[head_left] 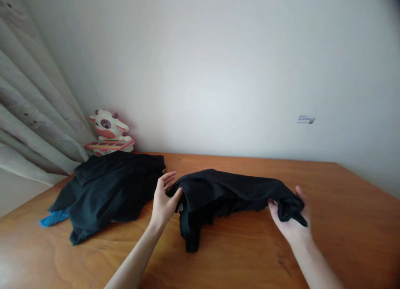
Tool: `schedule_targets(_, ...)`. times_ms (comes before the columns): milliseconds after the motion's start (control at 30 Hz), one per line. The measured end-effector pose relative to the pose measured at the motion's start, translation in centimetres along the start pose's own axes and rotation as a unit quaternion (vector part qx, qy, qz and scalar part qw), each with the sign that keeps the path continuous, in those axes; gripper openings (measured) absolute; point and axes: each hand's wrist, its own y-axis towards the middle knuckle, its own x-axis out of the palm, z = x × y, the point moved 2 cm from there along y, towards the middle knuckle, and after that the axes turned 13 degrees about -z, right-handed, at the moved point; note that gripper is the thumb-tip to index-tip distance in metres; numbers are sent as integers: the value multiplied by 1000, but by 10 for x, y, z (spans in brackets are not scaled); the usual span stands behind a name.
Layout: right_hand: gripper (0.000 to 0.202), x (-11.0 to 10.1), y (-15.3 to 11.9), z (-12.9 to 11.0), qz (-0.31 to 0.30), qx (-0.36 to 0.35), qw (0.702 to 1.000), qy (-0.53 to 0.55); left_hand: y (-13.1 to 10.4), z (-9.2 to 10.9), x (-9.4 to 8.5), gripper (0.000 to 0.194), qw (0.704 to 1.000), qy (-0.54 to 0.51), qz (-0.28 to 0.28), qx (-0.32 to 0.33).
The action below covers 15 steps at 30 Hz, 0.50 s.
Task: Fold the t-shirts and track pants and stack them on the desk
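Just now, from where I'm standing, I see a black garment (225, 187) stretched sideways between two bare hands over the front-middle part of the wooden counter (237, 260). The left hand (164, 201) has its grip pinching one end, thumb on the near side and fingers mostly behind the cloth; a bit of pale lettering shows just beside that thumb. The right hand (293, 228) has its grip closed around the other end, which bunches up between thumb and fingers with a small tip poking out. The cloth sags in loose folds, and one piece hangs down near the left hand; whether it touches the wood I can't tell. Just beside the left hand, a heap of dark clothes (109, 193) lies crumpled, with a blue piece of fabric (55, 218) sticking out from under it. Behind the heap stands a cow toy (111, 128) with a little keyboard, near the pale curtain (34, 114). A small printed label (306, 120) sits on the white wall (203, 72).
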Motion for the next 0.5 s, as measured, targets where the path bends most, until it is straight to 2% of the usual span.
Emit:
schedule_targets(33, 43, 1, -2, 1, 36, 3, 999, -28, 0, -2, -3, 40, 997, 69, 35, 15)
schedule_targets(67, 49, 4, -5, 3, 60, -12, 994, -91, 0, -4, -3, 34, 989, 135, 48, 33)
schedule_targets(100, 59, 10, -9, 4, 70, -43, 981, -177, -2, -6, -2, 28, 979, 192, 43, 49)
schedule_targets(133, 71, 17, -13, 6, 60, -88, 954, -279, -4, -7, 0, 22, 970, 235, 23, 63)
schedule_targets(200, 88, 31, -21, 12, -4, -169, 871, -461, -9, -7, 7, 21, 954, 284, -58, 73)
schedule_targets(233, 93, 35, -23, 16, -40, -188, 833, -519, -11, -7, 11, 26, 946, 297, -106, 70)
schedule_targets(267, 94, 37, -25, 19, -70, -189, 808, -554, -13, -7, 15, 33, 938, 304, -152, 64)
schedule_targets(300, 93, 38, -25, 22, -93, -174, 796, -572, -15, -7, 18, 41, 931, 305, -193, 57)
schedule_targets(333, 91, 37, -25, 24, -105, -150, 795, -578, -17, -6, 20, 49, 924, 303, -226, 49)
schedule_targets(400, 84, 32, -21, 26, -96, -85, 811, -570, -18, -7, 24, 57, 918, 292, -266, 35)
schedule_targets(500, 66, 23, -14, 25, -41, 9, 867, -496, -18, -11, 26, 45, 916, 266, -299, 18)
